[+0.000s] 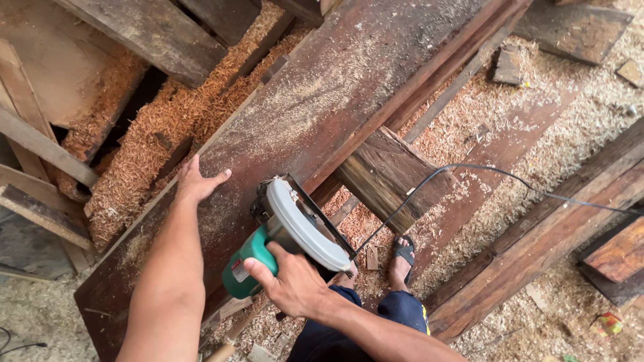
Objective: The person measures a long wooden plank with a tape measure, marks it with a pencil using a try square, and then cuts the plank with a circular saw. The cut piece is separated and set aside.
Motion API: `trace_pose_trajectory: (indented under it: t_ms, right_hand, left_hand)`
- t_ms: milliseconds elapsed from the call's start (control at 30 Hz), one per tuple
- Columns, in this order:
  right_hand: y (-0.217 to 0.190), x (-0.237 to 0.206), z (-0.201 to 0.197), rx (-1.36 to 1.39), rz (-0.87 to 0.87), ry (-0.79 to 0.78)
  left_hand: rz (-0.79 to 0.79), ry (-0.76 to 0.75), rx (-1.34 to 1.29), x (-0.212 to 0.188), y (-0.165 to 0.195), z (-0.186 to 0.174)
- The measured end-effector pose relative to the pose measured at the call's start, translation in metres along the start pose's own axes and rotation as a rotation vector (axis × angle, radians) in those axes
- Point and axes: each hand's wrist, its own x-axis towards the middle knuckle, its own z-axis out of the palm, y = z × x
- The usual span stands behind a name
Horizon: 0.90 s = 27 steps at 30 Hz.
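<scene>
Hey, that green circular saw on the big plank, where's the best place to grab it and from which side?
Grip the circular saw by its green handle at the rear, coming from the near end, as the right hand does. The grey guard and blade face away, probably safest left alone. The left hand rests flat on the plank.

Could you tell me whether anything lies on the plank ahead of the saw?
Nothing solid visible: ahead of the circular saw the plank bears only sawdust. The left hand rests beside the line; the right hand grips the saw.
</scene>
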Motion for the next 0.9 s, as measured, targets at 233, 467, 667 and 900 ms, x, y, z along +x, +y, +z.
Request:
trace_pose_trajectory:
  t_ms: [233, 467, 667, 900]
  right_hand:
    - [0.002, 0.003, 0.009, -0.045, 0.065, 0.05]
    - [0.007, 0.005, 0.017, -0.059, -0.04, 0.164]
    - [0.015, 0.01, 0.025, -0.063, -0.022, 0.17]
    - [0.024, 0.009, 0.028, -0.041, -0.111, 0.196]
  left_hand:
    - [0.045, 0.021, -0.027, 0.002, -0.005, 0.0]
    - [0.01, -0.004, -0.04, -0.001, -0.004, -0.001]
    - [-0.007, -0.024, -0.132, -0.01, -0.006, -0.003]
    - [-0.006, -0.019, -0.142, -0.009, -0.011, -0.003]
